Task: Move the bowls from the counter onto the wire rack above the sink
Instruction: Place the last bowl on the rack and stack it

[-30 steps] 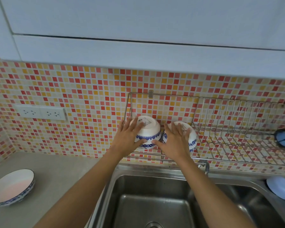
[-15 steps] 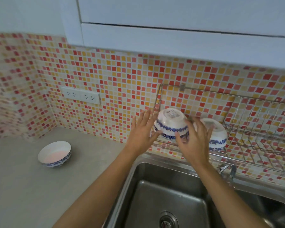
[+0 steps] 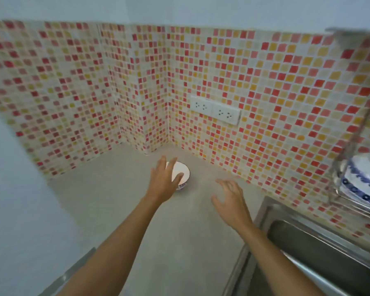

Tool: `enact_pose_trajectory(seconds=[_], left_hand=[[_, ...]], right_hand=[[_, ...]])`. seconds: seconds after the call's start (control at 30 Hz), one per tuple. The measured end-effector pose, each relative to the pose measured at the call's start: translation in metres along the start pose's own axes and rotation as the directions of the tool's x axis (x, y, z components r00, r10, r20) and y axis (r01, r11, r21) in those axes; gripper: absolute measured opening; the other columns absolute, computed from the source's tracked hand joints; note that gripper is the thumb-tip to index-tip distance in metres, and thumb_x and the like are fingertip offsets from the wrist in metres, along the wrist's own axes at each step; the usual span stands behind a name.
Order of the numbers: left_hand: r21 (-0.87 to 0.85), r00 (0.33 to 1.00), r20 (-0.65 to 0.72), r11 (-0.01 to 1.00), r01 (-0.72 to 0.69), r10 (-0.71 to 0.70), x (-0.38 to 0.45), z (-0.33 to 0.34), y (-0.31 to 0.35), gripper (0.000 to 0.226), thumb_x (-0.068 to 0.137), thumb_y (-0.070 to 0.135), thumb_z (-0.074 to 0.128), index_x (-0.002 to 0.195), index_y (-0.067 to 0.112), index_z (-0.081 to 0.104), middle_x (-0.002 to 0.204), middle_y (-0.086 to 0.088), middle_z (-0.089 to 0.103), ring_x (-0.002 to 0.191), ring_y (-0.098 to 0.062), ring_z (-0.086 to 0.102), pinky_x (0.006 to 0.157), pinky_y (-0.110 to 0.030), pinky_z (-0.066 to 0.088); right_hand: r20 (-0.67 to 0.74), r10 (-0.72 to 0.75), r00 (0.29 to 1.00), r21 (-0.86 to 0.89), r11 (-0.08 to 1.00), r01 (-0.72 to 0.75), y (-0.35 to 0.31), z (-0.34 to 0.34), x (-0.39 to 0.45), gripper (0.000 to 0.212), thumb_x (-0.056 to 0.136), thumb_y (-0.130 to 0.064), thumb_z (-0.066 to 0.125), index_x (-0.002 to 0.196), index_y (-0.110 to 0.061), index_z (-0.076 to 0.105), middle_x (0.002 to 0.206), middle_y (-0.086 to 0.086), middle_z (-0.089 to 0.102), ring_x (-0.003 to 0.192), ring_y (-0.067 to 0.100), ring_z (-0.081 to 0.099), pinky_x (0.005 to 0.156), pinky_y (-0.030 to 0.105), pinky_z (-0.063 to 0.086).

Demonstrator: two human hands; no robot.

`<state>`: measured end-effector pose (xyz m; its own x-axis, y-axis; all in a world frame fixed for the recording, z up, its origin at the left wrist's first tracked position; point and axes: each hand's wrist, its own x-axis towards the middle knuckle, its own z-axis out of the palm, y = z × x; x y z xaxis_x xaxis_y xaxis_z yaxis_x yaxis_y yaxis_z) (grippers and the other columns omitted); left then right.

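Note:
A white bowl with a blue rim pattern [image 3: 183,172] stands upright on the grey counter [image 3: 120,210] near the tiled corner. My left hand [image 3: 163,182] is spread over its left side, fingers apart, and I cannot tell whether it touches the bowl. My right hand [image 3: 231,199] hovers open above the counter, to the right of the bowl and apart from it. At the far right edge an upturned blue-and-white bowl [image 3: 365,178] rests on the wire rack [image 3: 340,159], only partly in view.
The steel sink [image 3: 320,259] fills the lower right corner. A white double socket [image 3: 215,110] is set in the red and yellow mosaic wall behind the counter. A side wall closes the counter on the left.
Both hands have left the two bowls on the rack and swung left over the counter. The view turned left, so the rack is now at the right edge.

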<state>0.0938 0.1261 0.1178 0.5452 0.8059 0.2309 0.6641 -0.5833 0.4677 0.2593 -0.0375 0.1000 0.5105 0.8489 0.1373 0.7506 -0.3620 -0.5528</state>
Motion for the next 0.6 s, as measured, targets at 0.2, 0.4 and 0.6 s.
enact_pose_trajectory(seconds=[0.2,0.4,0.6], left_hand=[[-0.171,0.963,0.158,0.954,0.244,-0.218,0.031,0.013,-0.106,0.060,0.095,0.041,0.045,0.145,0.014,0.028,0.157,-0.013,0.014,0.145,-0.026,0.014,0.115,-0.040,0.018],[-0.232,0.903,0.329,0.903,0.362,-0.277,0.070,0.046,-0.141,0.063,0.098,0.035,0.043,0.147,0.003,0.020,0.156,-0.015,0.020,0.144,-0.025,0.016,0.115,-0.034,0.014],[-0.321,0.856,0.411,0.828,0.459,-0.314,0.089,0.073,-0.140,0.044,0.097,0.022,0.045,0.137,0.005,0.036,0.135,-0.021,0.050,0.121,-0.037,0.048,0.095,-0.036,0.039]], right_hand=[[0.269,0.275,0.923,0.263,0.901,-0.345,-0.038,0.084,0.072,0.063,0.092,-0.047,0.058,0.143,-0.015,0.041,0.146,0.011,0.046,0.132,0.027,0.045,0.106,0.036,0.038],[0.364,0.453,0.814,0.374,0.729,-0.573,-0.056,0.146,0.121,0.063,0.092,-0.043,0.058,0.142,-0.014,0.036,0.141,0.008,0.050,0.126,0.032,0.050,0.098,0.036,0.044],[0.440,0.575,0.690,0.545,0.439,-0.714,-0.054,0.181,0.129,0.047,0.092,-0.033,0.060,0.133,-0.023,0.038,0.121,0.001,0.050,0.106,0.035,0.063,0.085,0.051,0.057]])
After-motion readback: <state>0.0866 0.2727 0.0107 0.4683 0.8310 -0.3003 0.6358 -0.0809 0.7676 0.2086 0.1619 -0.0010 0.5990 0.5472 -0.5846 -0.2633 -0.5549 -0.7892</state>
